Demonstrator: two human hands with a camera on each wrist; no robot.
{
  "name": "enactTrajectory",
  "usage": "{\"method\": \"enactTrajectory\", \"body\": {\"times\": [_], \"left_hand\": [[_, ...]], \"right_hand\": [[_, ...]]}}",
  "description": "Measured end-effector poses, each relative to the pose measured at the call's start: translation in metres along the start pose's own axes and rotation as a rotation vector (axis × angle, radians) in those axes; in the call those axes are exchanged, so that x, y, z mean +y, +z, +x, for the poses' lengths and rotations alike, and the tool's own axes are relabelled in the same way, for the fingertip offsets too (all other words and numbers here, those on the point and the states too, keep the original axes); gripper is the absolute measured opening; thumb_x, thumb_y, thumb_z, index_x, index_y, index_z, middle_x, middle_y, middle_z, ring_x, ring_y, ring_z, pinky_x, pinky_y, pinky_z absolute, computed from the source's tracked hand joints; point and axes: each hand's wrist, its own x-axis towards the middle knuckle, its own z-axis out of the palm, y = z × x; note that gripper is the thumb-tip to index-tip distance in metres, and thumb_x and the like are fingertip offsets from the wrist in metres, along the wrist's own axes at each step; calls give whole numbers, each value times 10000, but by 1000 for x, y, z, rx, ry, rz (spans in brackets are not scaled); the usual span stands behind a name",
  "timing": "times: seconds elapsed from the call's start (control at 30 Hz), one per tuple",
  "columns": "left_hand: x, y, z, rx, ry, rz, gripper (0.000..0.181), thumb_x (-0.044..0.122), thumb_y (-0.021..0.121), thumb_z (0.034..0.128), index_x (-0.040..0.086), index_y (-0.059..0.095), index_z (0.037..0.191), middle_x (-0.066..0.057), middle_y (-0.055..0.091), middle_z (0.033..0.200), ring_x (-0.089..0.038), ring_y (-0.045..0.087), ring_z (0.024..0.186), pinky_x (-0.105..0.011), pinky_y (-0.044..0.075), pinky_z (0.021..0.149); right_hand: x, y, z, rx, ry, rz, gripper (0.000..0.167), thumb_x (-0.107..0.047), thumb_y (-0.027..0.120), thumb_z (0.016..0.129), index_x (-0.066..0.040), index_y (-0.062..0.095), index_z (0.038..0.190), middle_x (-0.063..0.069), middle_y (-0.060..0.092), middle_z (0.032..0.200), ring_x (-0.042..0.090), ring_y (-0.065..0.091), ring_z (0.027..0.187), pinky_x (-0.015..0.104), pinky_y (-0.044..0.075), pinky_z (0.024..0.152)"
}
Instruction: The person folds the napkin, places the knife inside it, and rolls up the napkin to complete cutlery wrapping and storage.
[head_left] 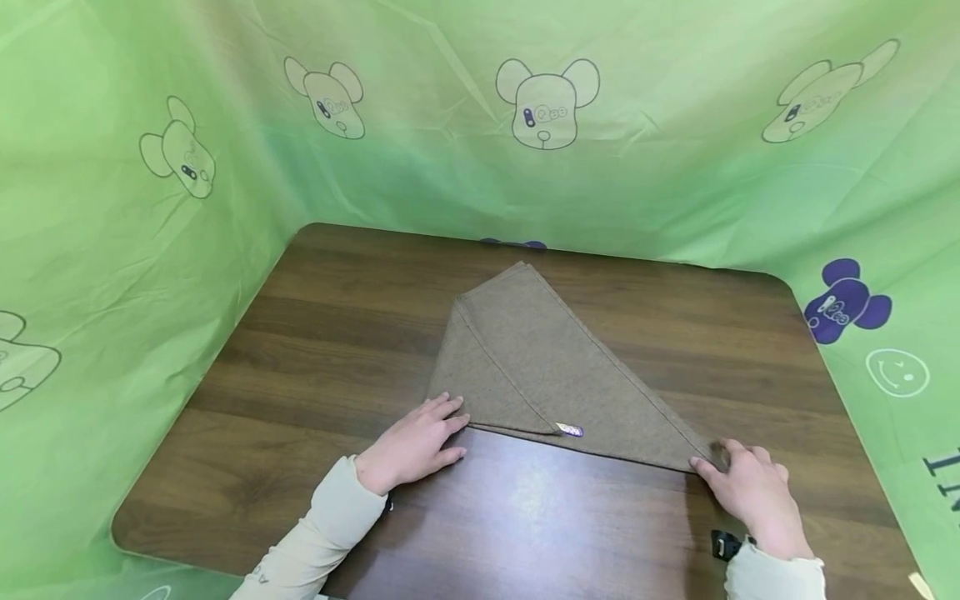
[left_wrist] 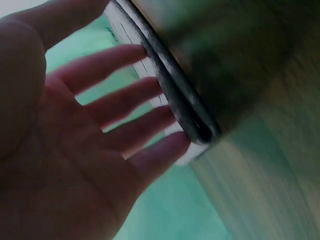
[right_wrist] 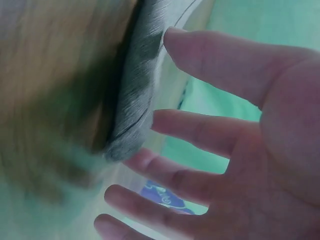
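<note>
- A folded brown cloth (head_left: 551, 342) lies flat on the middle of the wooden table (head_left: 300, 350), its narrow tip pointing right and another corner pointing far.
- A small printed label (head_left: 570, 430) shows near the cloth's near edge, at the tip of the upper flap.
- The left hand (head_left: 416, 446) touches the cloth's near left corner, fingers extended, clamped on nothing.
- The right hand (head_left: 753, 492) touches the right tip with thumb and fingers spread apart; it does not grip the cloth.
- Pale sleeves (head_left: 776, 577) cover both forearms.
- A green curtain (head_left: 427, 183) with cartoon bear heads hangs behind the table's far edge and along both sides.
</note>
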Motion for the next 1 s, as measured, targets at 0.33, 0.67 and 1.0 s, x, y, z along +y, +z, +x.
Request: {"method": "enactTrajectory", "body": {"times": [0.33, 0.67, 1.0], "left_hand": [[-1, -1, -3, -21, 15, 1, 470, 316, 645, 909, 16, 614, 1270, -217, 502, 1415, -399, 446, 1339, -464, 354, 1113], [-1, -2, -5, -65, -16, -49, 500, 308, 643, 911, 18, 579, 1313, -212, 445, 1465, -406, 397, 1373, -499, 339, 1117], [0, -2, -6, -64, -27, -67, 503, 303, 644, 911, 20, 573, 1320, -209, 426, 1481, -411, 387, 1378, -505, 334, 1118]], "right_hand": [[2, 1, 4, -50, 36, -13, 775, -534, 483, 943, 129, 393, 1334, 504, 334, 1250, 693, 322, 1056, 705, 370, 817], [-1, 2, 5, -51, 75, 4, 758, -517, 538, 919, 111, 398, 1321, 490, 341, 1229, 655, 330, 1033, 685, 402, 769], [1, 3, 11, -16, 35, -8, 663, -461, 596, 896, 124, 493, 1191, 447, 483, 1172, 649, 404, 1036, 623, 387, 819]]}}
